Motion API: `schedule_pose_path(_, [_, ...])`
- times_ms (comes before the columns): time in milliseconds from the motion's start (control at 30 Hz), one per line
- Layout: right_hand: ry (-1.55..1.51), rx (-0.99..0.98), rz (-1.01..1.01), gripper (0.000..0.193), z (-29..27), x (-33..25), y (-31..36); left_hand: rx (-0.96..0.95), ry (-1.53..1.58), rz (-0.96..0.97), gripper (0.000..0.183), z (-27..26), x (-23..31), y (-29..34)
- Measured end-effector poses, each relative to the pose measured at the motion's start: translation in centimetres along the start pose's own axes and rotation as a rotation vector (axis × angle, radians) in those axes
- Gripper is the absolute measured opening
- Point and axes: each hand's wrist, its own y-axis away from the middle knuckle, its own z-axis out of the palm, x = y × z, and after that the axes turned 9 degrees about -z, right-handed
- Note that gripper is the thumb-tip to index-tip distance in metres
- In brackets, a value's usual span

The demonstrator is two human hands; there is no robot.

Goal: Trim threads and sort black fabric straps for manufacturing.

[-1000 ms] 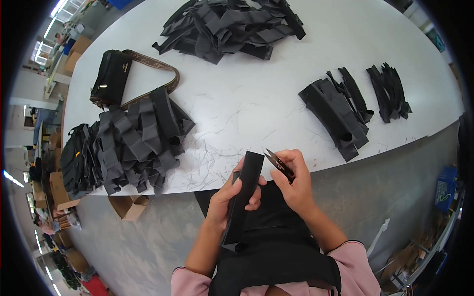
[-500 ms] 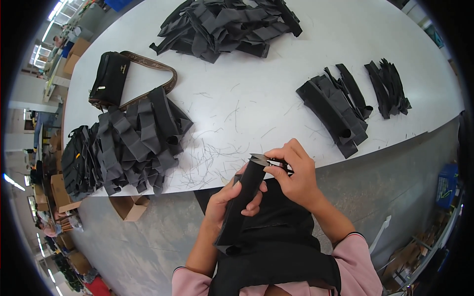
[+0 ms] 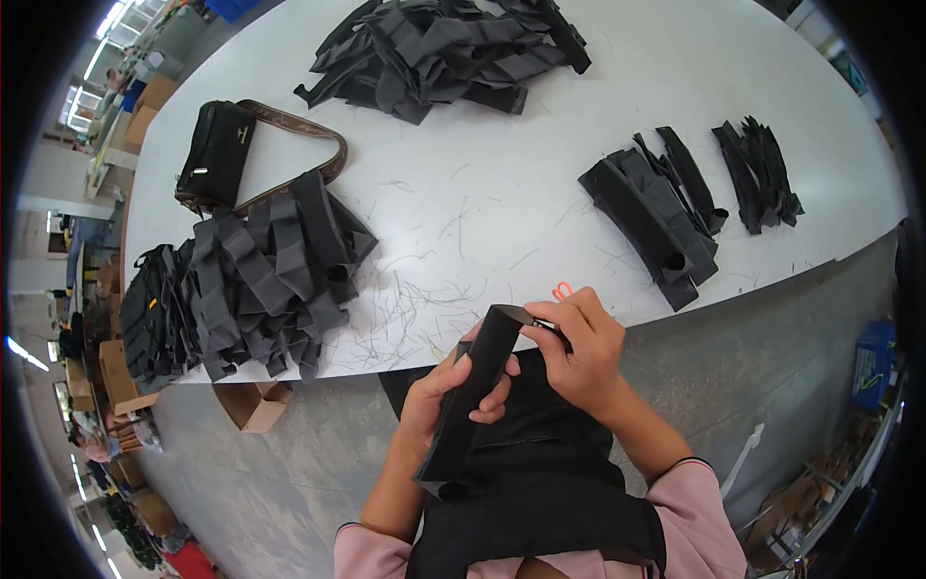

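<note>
Strip [image 3: 470, 388], in grip of left hand [image 3: 427, 399], both ends protruding

A free lane runs up the middle of the counter [image 3: 526, 179], between the left pile of dark strips [image 3: 260, 265] and the right stack [image 3: 656, 227] — only loose threads [image 3: 394, 311] litter it. A big heap [image 3: 439, 58] blocks its far end. The bag [image 3: 217, 145] and its looped strap [image 3: 307, 125] obstruct the ground behind the left pile. A narrow gap parts the stack from a small bundle [image 3: 759, 174]. Up front, the black strip [image 3: 473, 381] — gripped by the left fingers [image 3: 494, 398] — and the right fingers [image 3: 562, 314] bar the lane's near end.
</note>
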Motion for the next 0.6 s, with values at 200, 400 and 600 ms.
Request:
schedule_pose_path(200, [-0.031,-0.020,0.071,0.023,0.2,-0.8,0.3,0.058,-0.137,0.032,0.059,-0.2,0.0,0.0])
schedule_pose_path(400, [-0.080,0.053,0.068,0.023,0.9,-0.8,0.9,-0.018,-0.025,-0.011,0.057,0.0,0.2,0.1])
schedule_pose_path(600, [-0.047,0.053,0.102,0.024,1.0,-0.7,1.0,-0.033,0.088,-0.057,0.052,-0.1,0.1,0.2])
